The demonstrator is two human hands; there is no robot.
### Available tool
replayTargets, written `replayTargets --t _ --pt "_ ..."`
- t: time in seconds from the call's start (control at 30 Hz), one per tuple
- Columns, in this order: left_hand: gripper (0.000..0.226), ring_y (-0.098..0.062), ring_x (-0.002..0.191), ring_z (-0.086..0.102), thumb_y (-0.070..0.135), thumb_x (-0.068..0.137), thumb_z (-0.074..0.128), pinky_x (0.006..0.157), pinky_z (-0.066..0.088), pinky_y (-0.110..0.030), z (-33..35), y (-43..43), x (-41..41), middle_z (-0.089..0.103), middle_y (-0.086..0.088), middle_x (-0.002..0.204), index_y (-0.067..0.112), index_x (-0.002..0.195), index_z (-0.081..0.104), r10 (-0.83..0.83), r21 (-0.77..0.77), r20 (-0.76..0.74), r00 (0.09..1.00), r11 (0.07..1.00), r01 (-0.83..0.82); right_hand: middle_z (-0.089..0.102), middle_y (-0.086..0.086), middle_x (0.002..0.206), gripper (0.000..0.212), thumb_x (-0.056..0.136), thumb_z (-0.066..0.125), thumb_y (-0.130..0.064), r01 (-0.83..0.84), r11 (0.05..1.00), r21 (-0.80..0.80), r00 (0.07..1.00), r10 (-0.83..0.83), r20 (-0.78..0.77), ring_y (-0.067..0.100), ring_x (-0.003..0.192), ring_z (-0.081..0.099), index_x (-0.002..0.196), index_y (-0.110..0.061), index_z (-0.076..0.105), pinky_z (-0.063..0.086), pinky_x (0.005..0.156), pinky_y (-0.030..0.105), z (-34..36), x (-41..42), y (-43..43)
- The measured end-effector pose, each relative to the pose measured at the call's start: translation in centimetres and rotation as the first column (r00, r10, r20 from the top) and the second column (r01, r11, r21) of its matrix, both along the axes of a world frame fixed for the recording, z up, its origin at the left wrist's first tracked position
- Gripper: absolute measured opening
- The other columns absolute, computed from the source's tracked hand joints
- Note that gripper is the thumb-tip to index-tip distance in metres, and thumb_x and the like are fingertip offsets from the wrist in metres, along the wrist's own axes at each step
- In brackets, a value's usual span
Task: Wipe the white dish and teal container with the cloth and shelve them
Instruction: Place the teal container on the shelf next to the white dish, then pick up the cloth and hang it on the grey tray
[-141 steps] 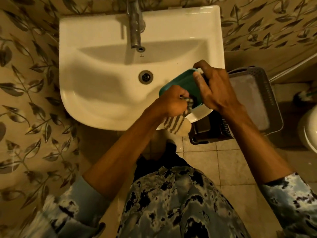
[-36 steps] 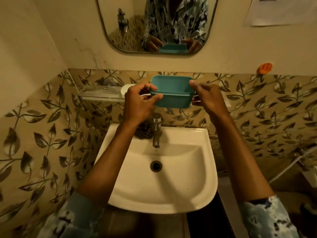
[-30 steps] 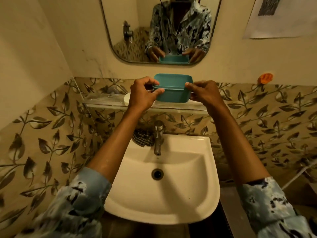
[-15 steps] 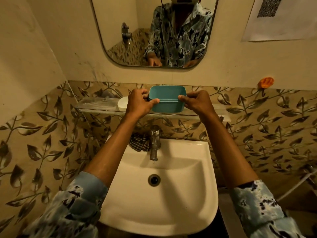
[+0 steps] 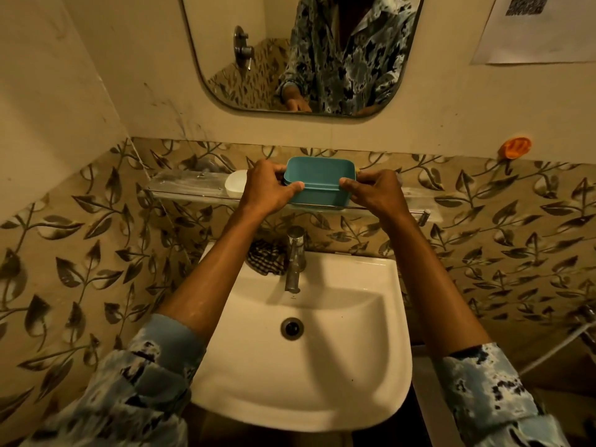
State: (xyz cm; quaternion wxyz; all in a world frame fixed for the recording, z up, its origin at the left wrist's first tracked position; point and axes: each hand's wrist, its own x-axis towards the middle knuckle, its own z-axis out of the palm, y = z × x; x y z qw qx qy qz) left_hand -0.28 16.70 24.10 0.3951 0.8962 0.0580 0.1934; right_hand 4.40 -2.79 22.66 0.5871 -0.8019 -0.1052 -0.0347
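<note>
The teal container (image 5: 319, 182) stands upright on the glass shelf (image 5: 190, 190) above the sink, open side up. My left hand (image 5: 267, 191) grips its left end and my right hand (image 5: 374, 193) grips its right end. The white dish (image 5: 234, 186) rests on the same shelf just left of my left hand, partly hidden by it. The checked cloth (image 5: 266, 261) lies bunched on the back rim of the sink, left of the tap.
A white sink (image 5: 309, 350) with a metal tap (image 5: 295, 262) sits below the shelf. A mirror (image 5: 300, 53) hangs above. An orange hook (image 5: 514, 150) is stuck on the wall at right. Leaf-patterned tiles line the walls.
Earlier I was wiping the container with the cloth over the sink. Since then both hands raised it and lowered it onto the shelf; the cloth now lies by the tap.
</note>
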Motion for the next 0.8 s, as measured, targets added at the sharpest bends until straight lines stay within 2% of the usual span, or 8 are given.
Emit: replayTargets --t 0.2,0.27,0.33,0.43,0.53,0.63,0.7,0.8 --pt "0.027 -0.009 0.092 0.057 0.025 0.081 0.072 0.077 0.053 -0.024 0.3 0.4 -1.0 0.066 -0.004 0.105 0.016 0.106 0.066 0.093 -0.034 0.035 0.995 0.995 -0.092 0.071 0.012 0.096 0.028 0.086 0.068 -0.027 0.098 0.995 -0.025 0.990 -0.095 0.105 0.024 0.092 0.067 0.100 -0.003 0.071 0.058 0.082 0.038 -0.6 -0.4 -0.4" --pt "0.032 -0.006 0.089 0.058 0.024 0.085 0.068 0.071 0.049 -0.014 -0.3 1.5 -2.3 0.065 -0.002 0.106 0.012 0.113 0.064 0.172 -0.118 0.108 0.979 0.980 -0.159 0.068 0.005 0.099 0.025 0.088 0.066 -0.024 0.222 0.975 0.008 0.947 -0.218 0.237 0.016 0.091 0.065 0.104 -0.005 0.067 0.056 0.077 0.022 -1.5 -1.8 -1.2" --pt "0.022 -0.001 0.078 0.059 0.022 0.088 0.062 0.060 0.045 -0.003 -2.4 3.1 -4.1 0.067 0.000 0.095 0.009 0.105 0.067 0.217 -0.194 0.148 0.965 0.963 -0.187 0.066 0.003 0.104 0.022 0.090 0.063 -0.017 0.280 0.952 0.123 0.894 -0.305 0.327 0.006 0.093 0.063 0.111 -0.009 0.063 0.055 0.075 0.015 -3.1 -4.0 -2.1" --pt "0.011 -0.011 0.069 0.063 0.015 0.087 0.060 0.066 0.052 -0.020 -9.6 5.5 -5.6 0.070 -0.009 0.082 0.013 0.081 0.069 0.229 -0.242 -0.075 0.971 0.940 -0.240 0.065 0.000 0.093 0.013 0.091 0.060 -0.008 0.267 0.954 0.134 0.867 -0.298 0.398 -0.003 0.083 0.061 0.103 -0.012 0.062 0.054 0.068 0.016 -7.2 -7.0 -2.8" --pt "0.012 -0.030 0.088 0.068 0.015 0.078 0.061 0.086 0.055 -0.037 -18.0 7.3 -5.0 0.073 -0.014 0.091 0.021 0.076 0.071 0.223 -0.133 -0.363 0.905 0.949 -0.287 0.060 -0.015 0.084 0.014 0.088 0.062 -0.004 0.185 0.982 0.041 0.955 -0.190 0.228 0.003 0.077 0.061 0.092 -0.018 0.061 0.059 0.059 0.033 -12.7 -8.4 -2.2" --pt "0.030 -0.033 0.115 0.056 0.017 0.084 0.064 0.099 0.043 -0.035 -22.8 6.8 -3.9 0.063 -0.015 0.119 0.005 0.111 0.063 0.192 0.085 -0.516 0.835 0.981 -0.173 0.064 -0.013 0.078 0.013 0.086 0.066 -0.008 0.020 0.993 -0.114 1.000 -0.021 -0.005 0.007 0.073 0.063 0.085 -0.021 0.063 0.059 0.059 0.039 -17.9 -9.3 -1.0" --pt "0.052 -0.035 0.124 0.049 0.022 0.085 0.065 0.105 0.039 -0.039 -23.9 6.7 -2.2 0.054 -0.018 0.132 0.001 0.129 0.049 0.187 0.083 -0.544 0.818 0.982 -0.169 0.065 -0.010 0.074 0.012 0.085 0.067 -0.010 -0.108 0.982 -0.154 0.991 0.093 -0.096 0.009 0.070 0.064 0.082 -0.021 0.063 0.058 0.060 0.036 -20.1 -10.7 -0.5" --pt "0.064 -0.038 0.129 0.043 0.025 0.088 0.062 0.107 0.035 -0.041 -24.5 8.0 1.2 0.046 -0.025 0.139 -0.005 0.138 0.036 0.306 -0.007 -0.498 0.811 0.934 -0.357 0.065 -0.009 0.072 0.009 0.087 0.067 -0.013 -0.195 0.970 -0.145 0.965 0.164 -0.205 0.011 0.070 0.065 0.082 -0.021 0.065 0.056 0.060 0.032 -22.0 -13.2 -0.6"
